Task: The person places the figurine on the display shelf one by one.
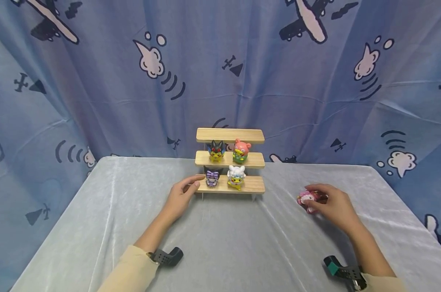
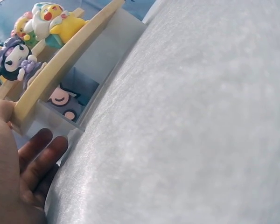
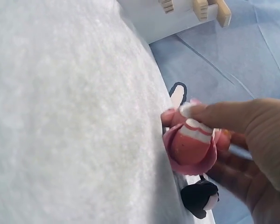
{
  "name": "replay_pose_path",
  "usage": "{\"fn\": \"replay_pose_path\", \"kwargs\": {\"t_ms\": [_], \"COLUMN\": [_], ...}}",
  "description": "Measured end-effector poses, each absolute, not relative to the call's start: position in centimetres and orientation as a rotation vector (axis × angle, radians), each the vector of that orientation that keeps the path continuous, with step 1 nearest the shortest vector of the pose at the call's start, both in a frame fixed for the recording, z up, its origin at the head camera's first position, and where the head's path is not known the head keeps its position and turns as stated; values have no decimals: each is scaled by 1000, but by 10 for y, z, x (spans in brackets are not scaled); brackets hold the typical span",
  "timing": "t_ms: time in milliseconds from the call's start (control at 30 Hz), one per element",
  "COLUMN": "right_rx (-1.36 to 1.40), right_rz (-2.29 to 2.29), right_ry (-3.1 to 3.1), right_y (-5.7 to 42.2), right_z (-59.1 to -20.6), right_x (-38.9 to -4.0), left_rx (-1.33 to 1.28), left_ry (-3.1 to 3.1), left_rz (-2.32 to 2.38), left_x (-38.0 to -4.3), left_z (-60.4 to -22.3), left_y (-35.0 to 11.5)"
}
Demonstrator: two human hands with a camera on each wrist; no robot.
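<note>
A three-tier wooden display stand (image 1: 257,184) with clear legs stands at the back middle. My left hand (image 1: 183,194) grips the left end of its lowest board, the thumb at the edge and other fingers beside the clear leg. Near that hand, a purple-and-black figurine (image 1: 212,178) sits on the lowest board, beside a yellow figurine in a white hood (image 1: 236,177). To the right of the stand, my right hand (image 1: 333,205) pinches a pink figurine (image 1: 306,198) between thumb and fingers, low over the cloth. In the right wrist view the figurine's pink skirt (image 3: 189,151) shows.
On the middle board are a black-eared yellow figurine (image 1: 216,152) and a pink-hooded one (image 1: 241,151); the top board (image 1: 230,135) is bare. A pale cloth (image 1: 235,243) covers the table. Behind hangs a blue curtain (image 1: 205,61) printed with planes and clouds.
</note>
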State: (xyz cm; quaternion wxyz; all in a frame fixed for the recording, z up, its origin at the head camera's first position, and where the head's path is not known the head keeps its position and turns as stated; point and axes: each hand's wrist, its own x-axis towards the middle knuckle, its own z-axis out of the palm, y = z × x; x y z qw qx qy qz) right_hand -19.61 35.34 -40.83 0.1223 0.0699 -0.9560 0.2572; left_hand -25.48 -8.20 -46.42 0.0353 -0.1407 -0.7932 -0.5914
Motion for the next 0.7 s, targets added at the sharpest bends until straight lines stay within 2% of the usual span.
{"fn": "replay_pose_path", "kwargs": {"t_ms": [167, 400, 700], "right_rx": [265, 164, 162], "right_rz": [770, 875, 989], "right_ry": [-2684, -2538, -2571], "right_y": [352, 345, 339], "right_z": [-412, -416, -421], "right_x": [-195, -192, -196], "left_rx": [-452, -446, -428], "left_ry": [-2419, -2425, -2430], "left_rz": [-1839, -1853, -1829], "left_x": [-256, -256, -253], "left_z": [-466, -466, -462], "left_y": [-81, -80, -82]}}
